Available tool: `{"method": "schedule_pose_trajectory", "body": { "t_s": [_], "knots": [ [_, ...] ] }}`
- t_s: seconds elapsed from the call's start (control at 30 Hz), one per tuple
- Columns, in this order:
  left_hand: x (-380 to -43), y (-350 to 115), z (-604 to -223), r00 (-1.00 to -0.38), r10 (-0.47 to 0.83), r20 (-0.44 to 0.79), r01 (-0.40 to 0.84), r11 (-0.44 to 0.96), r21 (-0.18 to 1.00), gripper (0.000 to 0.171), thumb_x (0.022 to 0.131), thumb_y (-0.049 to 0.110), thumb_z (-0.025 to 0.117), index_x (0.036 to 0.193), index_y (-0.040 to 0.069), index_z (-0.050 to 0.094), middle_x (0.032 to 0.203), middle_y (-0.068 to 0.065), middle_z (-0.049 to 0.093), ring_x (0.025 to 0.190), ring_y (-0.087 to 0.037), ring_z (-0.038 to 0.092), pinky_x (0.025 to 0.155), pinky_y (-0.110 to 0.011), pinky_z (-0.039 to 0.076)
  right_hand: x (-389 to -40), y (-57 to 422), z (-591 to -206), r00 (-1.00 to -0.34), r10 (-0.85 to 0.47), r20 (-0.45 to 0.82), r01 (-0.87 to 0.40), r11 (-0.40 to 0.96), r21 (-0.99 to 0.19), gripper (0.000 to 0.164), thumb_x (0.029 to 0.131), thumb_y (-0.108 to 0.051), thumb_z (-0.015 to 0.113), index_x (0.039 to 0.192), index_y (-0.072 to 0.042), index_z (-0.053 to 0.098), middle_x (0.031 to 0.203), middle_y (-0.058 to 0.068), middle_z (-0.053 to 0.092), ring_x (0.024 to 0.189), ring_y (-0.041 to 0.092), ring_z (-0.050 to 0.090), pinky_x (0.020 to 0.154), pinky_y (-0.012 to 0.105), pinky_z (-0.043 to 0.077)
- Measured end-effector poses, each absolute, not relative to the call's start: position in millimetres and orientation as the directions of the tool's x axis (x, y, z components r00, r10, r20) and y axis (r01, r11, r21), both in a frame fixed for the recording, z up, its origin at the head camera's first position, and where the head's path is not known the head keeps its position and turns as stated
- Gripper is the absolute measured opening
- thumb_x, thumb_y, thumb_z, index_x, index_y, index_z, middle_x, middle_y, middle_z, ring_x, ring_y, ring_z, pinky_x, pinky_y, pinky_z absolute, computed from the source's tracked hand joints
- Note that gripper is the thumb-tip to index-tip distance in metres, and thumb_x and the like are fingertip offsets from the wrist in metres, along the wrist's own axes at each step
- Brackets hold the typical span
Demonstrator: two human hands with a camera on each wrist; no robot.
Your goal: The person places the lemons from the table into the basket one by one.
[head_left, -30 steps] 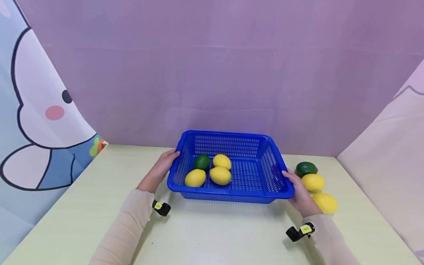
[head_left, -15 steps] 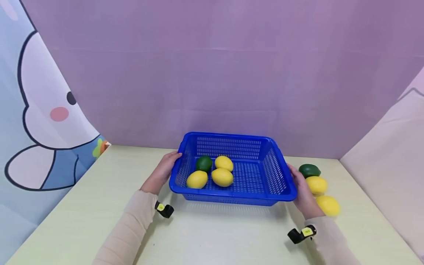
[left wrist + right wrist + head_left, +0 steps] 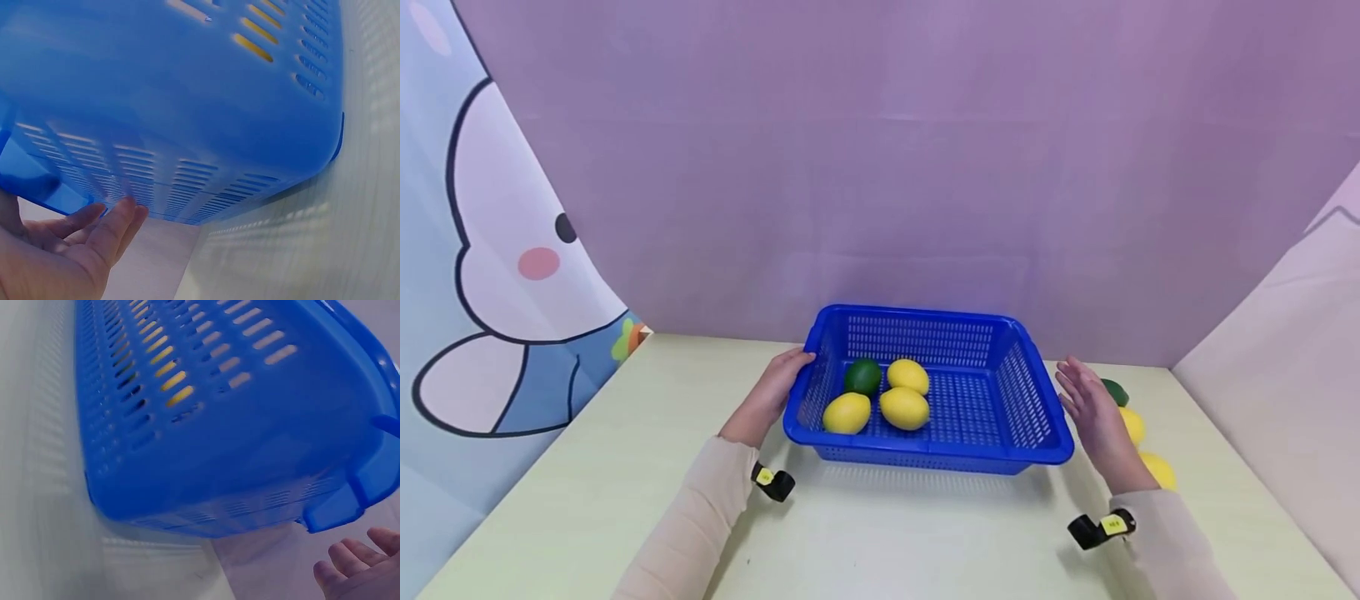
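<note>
A blue plastic basket [image 3: 955,454] with slotted walls stands on the table. Three lemons [image 3: 905,408] and one dark green fruit [image 3: 862,377] lie in its left half. My left hand [image 3: 767,392] holds the basket's left rim; in the left wrist view, the fingers [image 3: 112,228] reach under the rim along the outer wall, and the thumb is mostly out of sight. My right hand [image 3: 1097,421] is just off the right rim, fingers spread and holding nothing. A gap shows between its fingertips [image 3: 340,556] and the rim in the right wrist view.
Partly hidden behind my right hand, another dark green fruit [image 3: 1116,392] and two lemons [image 3: 1159,471] lie on the pale table [image 3: 865,542]. A purple cloth [image 3: 880,167] hangs behind the basket, with printed cloth [image 3: 505,250] at the left.
My right hand has let go of the basket's right rim and moved slightly right, its fingers straightening. My left hand stays at the left rim. The whole head view has shifted slightly.
</note>
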State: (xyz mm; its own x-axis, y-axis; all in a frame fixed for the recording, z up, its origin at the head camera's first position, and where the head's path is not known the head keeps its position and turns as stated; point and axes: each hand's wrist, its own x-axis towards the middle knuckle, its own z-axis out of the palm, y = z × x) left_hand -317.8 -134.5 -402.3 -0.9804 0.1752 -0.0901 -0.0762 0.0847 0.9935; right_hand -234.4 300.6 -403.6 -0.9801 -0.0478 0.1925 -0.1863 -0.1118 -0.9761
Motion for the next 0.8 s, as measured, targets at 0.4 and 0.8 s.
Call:
{"method": "schedule_pose_trajectory", "body": {
  "t_s": [0.4, 0.8],
  "knots": [
    [-317, -134, -403, -0.978, 0.189, -0.09, -0.075, 0.084, 0.994, 0.051, 0.101, 0.029, 0.038, 0.143, 0.001, 0.035, 0.135, -0.024, 0.048, 0.116, -0.032, 0.054, 0.096, -0.04, 0.046, -232, 322, -393, -0.9, -0.161, 0.406, -0.375, -0.191, -0.907, 0.032, 0.105, -0.018, 0.027, 0.129, -0.021, 0.047, 0.126, -0.017, 0.056, 0.117, -0.002, 0.049, 0.093, 0.012, 0.039],
    [-315, -133, -402, -0.978, 0.181, -0.105, -0.094, 0.068, 0.993, 0.051, 0.101, 0.029, 0.038, 0.144, 0.002, 0.034, 0.136, -0.026, 0.046, 0.116, -0.032, 0.054, 0.094, -0.039, 0.047, -219, 353, -383, -0.875, -0.195, 0.443, -0.457, 0.031, -0.889, 0.041, 0.104, -0.014, 0.027, 0.142, 0.0, 0.036, 0.131, -0.015, 0.053, 0.119, -0.004, 0.047, 0.093, 0.007, 0.037]
  ]
}}
